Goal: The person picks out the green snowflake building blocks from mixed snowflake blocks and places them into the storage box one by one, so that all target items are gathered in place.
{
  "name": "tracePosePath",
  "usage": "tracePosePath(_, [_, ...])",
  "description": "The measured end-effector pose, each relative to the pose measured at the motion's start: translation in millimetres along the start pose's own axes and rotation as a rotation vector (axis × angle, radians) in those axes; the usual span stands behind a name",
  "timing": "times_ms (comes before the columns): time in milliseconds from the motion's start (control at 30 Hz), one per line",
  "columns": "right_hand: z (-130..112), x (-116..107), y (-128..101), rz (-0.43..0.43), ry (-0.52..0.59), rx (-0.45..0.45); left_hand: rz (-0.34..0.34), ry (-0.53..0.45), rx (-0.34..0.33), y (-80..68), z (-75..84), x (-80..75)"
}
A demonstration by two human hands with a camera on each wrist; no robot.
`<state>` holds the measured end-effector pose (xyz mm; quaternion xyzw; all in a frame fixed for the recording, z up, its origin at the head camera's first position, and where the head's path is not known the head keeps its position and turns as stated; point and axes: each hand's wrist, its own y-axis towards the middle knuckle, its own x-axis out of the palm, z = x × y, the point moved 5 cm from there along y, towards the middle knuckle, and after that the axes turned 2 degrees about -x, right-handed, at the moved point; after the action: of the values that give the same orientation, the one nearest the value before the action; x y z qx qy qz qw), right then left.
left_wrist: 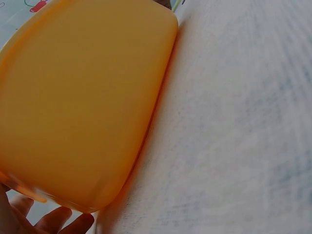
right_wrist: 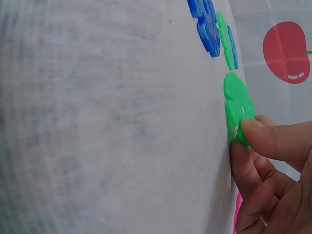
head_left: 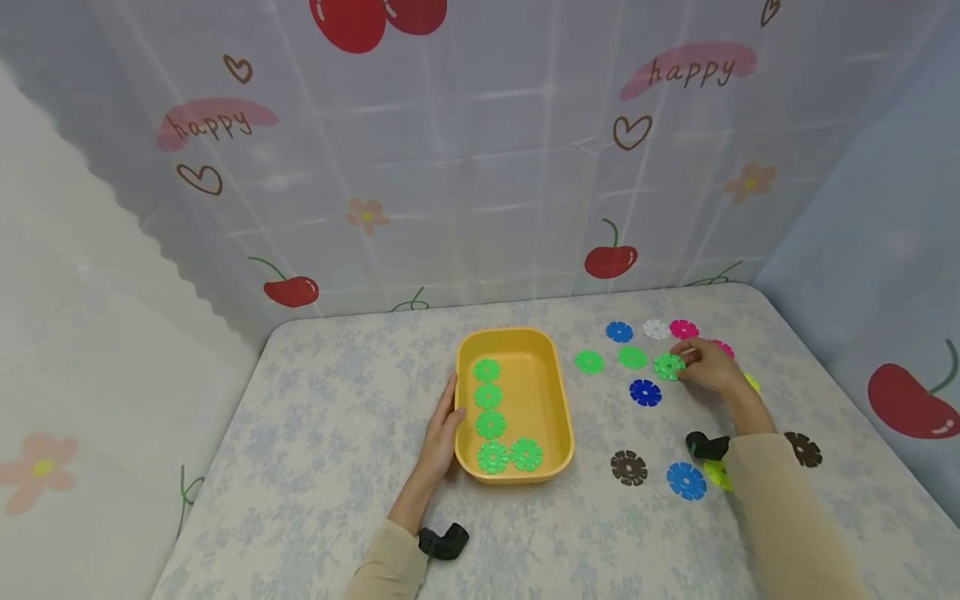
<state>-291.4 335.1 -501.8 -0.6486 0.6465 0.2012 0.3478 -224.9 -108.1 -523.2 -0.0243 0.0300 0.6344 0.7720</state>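
A yellow tray (head_left: 561,398) sits mid-table with several green snowflake discs (head_left: 490,424) inside. My left hand (head_left: 444,421) rests flat against the tray's left wall (left_wrist: 83,107), fingers straight. My right hand (head_left: 701,365) pinches a green disc (head_left: 667,366) lying on the table, thumb and fingers on its edge (right_wrist: 237,108). Two more green discs (head_left: 632,357) lie just to the left of it, and a dark blue disc (head_left: 645,392) lies in front.
Loose discs lie around the right hand: blue (head_left: 619,332), white (head_left: 656,329), pink (head_left: 683,329), brown (head_left: 628,467), light blue (head_left: 686,481), another brown (head_left: 803,449). A cherry-print curtain (head_left: 480,150) walls the table at the back and sides.
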Motion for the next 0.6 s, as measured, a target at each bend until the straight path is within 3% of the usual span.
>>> tracePosePath(400, [-3, -7, 0, 0.055, 0.079, 0.001, 0.003, 0.01, 0.008, 0.2, 1.2, 0.4])
tracePosePath(600, [-23, -8, -5, 0.038, 0.086, -0.029, -0.001, 0.009, 0.005, -0.6, 2.6, 1.0])
